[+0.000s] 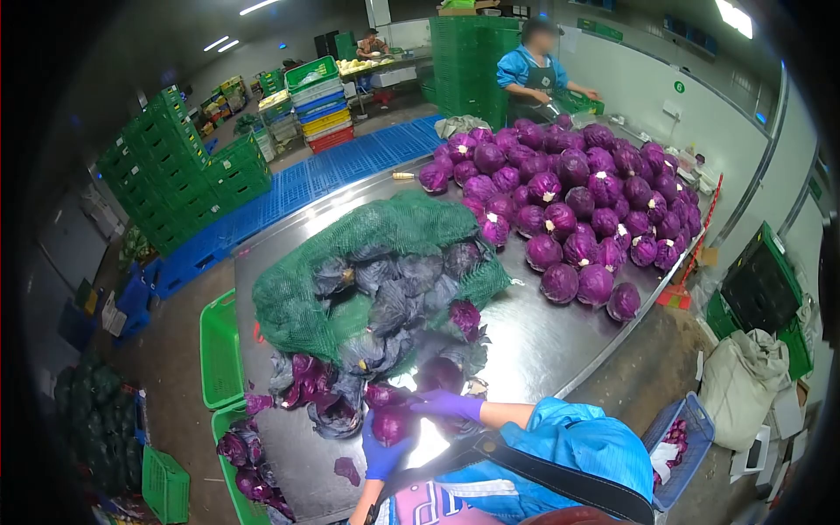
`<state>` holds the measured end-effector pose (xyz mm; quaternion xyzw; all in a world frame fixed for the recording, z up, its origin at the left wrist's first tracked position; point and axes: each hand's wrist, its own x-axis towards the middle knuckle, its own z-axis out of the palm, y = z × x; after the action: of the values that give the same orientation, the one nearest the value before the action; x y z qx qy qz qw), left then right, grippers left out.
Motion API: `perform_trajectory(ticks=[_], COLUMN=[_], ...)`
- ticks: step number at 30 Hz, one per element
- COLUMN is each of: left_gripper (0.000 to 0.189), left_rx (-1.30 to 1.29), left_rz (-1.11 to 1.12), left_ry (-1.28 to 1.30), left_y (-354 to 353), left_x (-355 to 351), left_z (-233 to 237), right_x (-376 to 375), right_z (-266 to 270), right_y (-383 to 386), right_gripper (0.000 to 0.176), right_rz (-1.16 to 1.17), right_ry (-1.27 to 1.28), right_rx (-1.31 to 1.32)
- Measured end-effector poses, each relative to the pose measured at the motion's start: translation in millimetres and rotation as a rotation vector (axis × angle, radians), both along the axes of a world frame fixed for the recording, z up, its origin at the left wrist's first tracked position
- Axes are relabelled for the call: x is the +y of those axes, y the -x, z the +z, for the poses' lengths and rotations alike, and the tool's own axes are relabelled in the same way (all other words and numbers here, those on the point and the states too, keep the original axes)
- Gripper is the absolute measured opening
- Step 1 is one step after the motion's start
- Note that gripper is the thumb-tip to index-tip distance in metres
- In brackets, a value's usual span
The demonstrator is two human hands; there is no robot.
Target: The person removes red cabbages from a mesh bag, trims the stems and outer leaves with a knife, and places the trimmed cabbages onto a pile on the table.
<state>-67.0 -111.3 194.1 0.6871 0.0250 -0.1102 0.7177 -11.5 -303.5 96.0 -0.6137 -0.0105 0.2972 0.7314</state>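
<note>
A purple cabbage (pixel 391 424) is held at the table's near edge. My left hand (pixel 381 453), in a purple glove, wraps round its lower left side. My right hand (pixel 448 405), also gloved, touches the cabbage's upper right side with its fingers closed against it. Just beyond lie loose outer leaves (pixel 337 415) and another cabbage (pixel 439 374). A green mesh bag (pixel 293 293) lies open on the steel table (pixel 534 350), with dull, leaf-covered cabbages (pixel 391 306) in its mouth. Farther right is a big heap of bright purple cabbages (pixel 573 199).
A green crate (pixel 222 350) stands left of the table, and another (pixel 229 490) holds purple leaves. A blue basket (pixel 697 437) is at the right. One person (pixel 534 74) stands behind the heap; another (pixel 372 44) is farther back. Green crate stacks (pixel 166 166) stand beyond the blue pallets (pixel 306 179).
</note>
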Motion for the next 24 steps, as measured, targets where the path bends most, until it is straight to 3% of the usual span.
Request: perform_trajectory(ticks=[1,3,4,5,7,9,11,12,15,16,19,20,22,24], left_gripper=[0.111,0.098,0.099,0.099,0.098,0.097,0.096,0.094,0.093,0.092,0.088,0.09,0.096,0.099], left_rx=[-0.002,-0.26,-0.309,-0.309,-0.189,-0.183,-0.242,-0.237,-0.198,-0.215,-0.264,-0.281,-0.317,-0.412], left_rz=[-0.002,0.128,0.148,0.146,0.227,0.247,0.277,0.282,0.306,0.306,0.326,0.334,0.306,0.303], left_ry=[-0.004,-0.133,-0.212,-0.215,0.037,0.037,-0.024,0.017,0.177,0.168,0.135,0.105,0.095,-0.087], left_y=[0,-4,-8,-8,-8,-11,-14,-16,-18,-20,-22,-23,-25,-41], left_x=[5,25,27,28,14,11,9,10,5,5,-1,-2,-3,11], left_z=[-15,-74,-78,-84,-55,-45,-40,-42,-33,-33,-19,-18,-6,-44], right_x=[5,13,14,14,17,16,18,18,13,16,15,16,15,10], right_z=[4,15,53,53,52,59,69,72,95,78,73,67,96,94], right_y=[2,5,12,9,8,4,7,6,8,4,6,2,4,-2], right_gripper=[0.026,0.043,0.059,0.059,0.067,0.065,0.061,0.058,0.059,0.063,0.06,0.058,0.056,0.053], right_rz=[-0.002,0.041,0.074,0.072,0.115,0.118,0.031,-0.018,-0.012,-0.08,-0.126,-0.153,-0.186,-0.164], right_ry=[-0.004,0.207,0.06,0.057,0.172,0.176,-0.079,-0.053,-0.02,0.04,0.051,0.072,0.068,0.021], right_rx=[-0.002,-0.427,-0.24,-0.24,-0.382,-0.462,-0.252,-0.343,-0.293,-0.447,-0.353,-0.432,-0.524,-0.436])
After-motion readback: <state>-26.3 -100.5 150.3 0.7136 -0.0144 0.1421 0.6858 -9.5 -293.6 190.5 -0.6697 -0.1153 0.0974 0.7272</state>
